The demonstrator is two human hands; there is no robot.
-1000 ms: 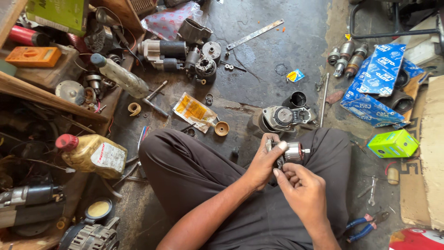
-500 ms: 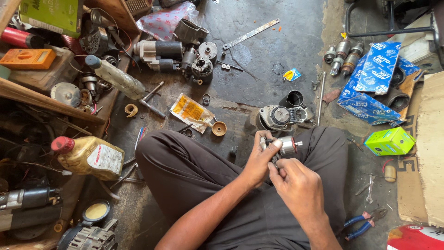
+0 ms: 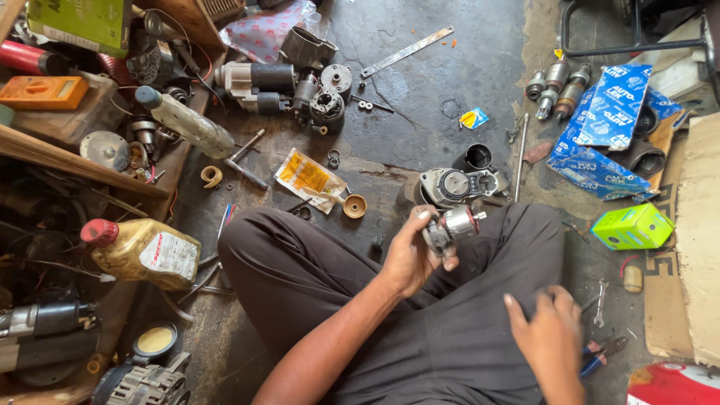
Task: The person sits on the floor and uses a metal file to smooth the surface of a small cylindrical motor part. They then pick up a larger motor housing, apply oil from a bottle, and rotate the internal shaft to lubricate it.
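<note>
I sit cross-legged in dark trousers on a grimy concrete floor. My left hand grips a small cylindrical metal motor part above my knee, fingers wrapped around its near end. My right hand has come away and hovers low at the right, fingers spread and holding nothing, close to blue-handled pliers on the floor. Just beyond the held part lies a grey starter housing with a black cup behind it.
Blue cardboard boxes and a green box lie at the right. A yellow oil jug, a plastic bottle, a starter motor and loose parts crowd the left. A flat metal strip lies at the back.
My right hand has left the motor part and dropped down to the right, toward the pliers. My left hand alone keeps hold of the part.
</note>
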